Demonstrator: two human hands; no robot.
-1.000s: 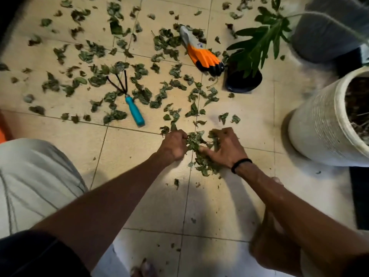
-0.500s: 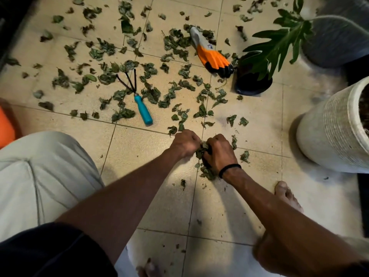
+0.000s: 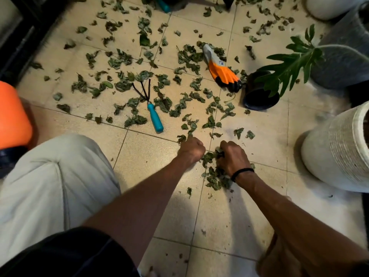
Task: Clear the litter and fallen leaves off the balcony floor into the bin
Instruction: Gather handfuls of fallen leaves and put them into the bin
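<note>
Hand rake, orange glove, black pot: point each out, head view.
hand rake (image 3: 155, 118), head view, on its teal handle.
orange glove (image 3: 222, 73), head view, on the orange palm.
black pot (image 3: 257, 96), head view, on its dark side wall.

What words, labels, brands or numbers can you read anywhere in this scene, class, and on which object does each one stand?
No text can be read.
The orange and grey rubber-coated gardening glove on the tiled floor bears a small dark mark near its cuff, too small and blurred to read.
The teal-handled hand rake and the white ribbed planter show no lettering.
</note>
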